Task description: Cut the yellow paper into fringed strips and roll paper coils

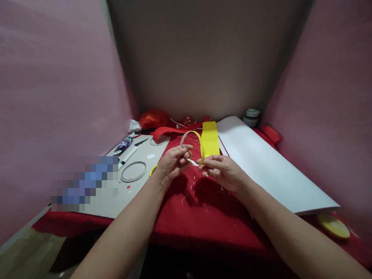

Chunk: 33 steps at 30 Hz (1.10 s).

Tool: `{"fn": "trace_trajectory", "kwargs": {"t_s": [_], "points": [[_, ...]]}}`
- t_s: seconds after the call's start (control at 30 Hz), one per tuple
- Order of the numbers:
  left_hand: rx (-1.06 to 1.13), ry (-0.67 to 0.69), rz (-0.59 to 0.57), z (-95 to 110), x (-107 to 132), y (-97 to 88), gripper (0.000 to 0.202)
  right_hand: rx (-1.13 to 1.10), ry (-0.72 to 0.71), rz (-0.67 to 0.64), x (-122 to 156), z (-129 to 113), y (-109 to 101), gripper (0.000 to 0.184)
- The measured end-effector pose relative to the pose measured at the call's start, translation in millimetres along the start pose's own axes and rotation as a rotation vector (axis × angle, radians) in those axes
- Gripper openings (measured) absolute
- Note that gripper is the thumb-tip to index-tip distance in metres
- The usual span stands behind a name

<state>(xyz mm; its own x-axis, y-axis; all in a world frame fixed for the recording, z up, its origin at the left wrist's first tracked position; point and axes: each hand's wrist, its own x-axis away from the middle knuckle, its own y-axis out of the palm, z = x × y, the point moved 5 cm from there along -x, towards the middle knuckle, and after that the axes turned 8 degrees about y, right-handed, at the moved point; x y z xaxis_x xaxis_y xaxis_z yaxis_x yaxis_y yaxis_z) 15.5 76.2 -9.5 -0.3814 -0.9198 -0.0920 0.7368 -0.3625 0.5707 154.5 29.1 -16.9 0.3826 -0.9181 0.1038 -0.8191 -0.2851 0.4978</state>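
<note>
Between my two hands a narrow yellow corrugated strip point(202, 144) with a pale inner side bends up into an arch. My left hand point(178, 159) pinches its pale end, fingers closed. At the yellow end, the fingertips of my right hand point(216, 167) are closed on the strip. A white strip end point(193, 162) shows low between the hands; whether it belongs to the same strip I cannot tell. Behind my right hand lies a wide yellow corrugated sheet point(210, 137). Yellow scissor-like handles point(153, 169) peek out beside my left wrist, mostly hidden.
On the left, a grey board point(99, 205) bears a grey ring point(133, 171), a marker point(128, 157) and a glue tube point(124, 144). A large white sheet point(261, 162) covers the right. Red strip point(174, 130), red bag point(154, 118) and jar point(251, 117) stand behind. Red cloth point(203, 221) covers the table.
</note>
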Motion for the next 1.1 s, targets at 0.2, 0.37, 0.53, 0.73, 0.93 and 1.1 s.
{"fn": "trace_trajectory", "kwargs": {"t_s": [0.2,0.37,0.53,0.73,0.93,1.1], "points": [[-0.002,0.023,-0.024,-1.0,1.0,1.8,0.016,-0.001,0.016,0.014,-1.8,1.4,-1.5,0.015],[-0.028,0.044,-0.034,-2.1,2.5,5.9,0.021,-0.023,-0.049,0.026,1.8,-1.5,4.8,0.038],[-0.157,0.048,-0.138,-4.7,5.7,15.4,0.025,0.019,-0.038,-0.037,-0.9,0.9,6.8,0.029],[-0.297,0.020,-0.078,-3.5,8.8,15.0,0.029,-0.101,-0.139,0.031,-3.5,-8.0,-5.9,0.021],[-0.684,0.369,-0.251,13.8,19.8,34.7,0.018,-0.189,-0.185,0.044,-2.6,-15.3,-8.5,0.020],[-1.317,0.722,-0.336,5.2,33.9,52.1,0.016,-0.219,-0.174,0.050,-3.2,-14.0,-10.5,0.012]]}}
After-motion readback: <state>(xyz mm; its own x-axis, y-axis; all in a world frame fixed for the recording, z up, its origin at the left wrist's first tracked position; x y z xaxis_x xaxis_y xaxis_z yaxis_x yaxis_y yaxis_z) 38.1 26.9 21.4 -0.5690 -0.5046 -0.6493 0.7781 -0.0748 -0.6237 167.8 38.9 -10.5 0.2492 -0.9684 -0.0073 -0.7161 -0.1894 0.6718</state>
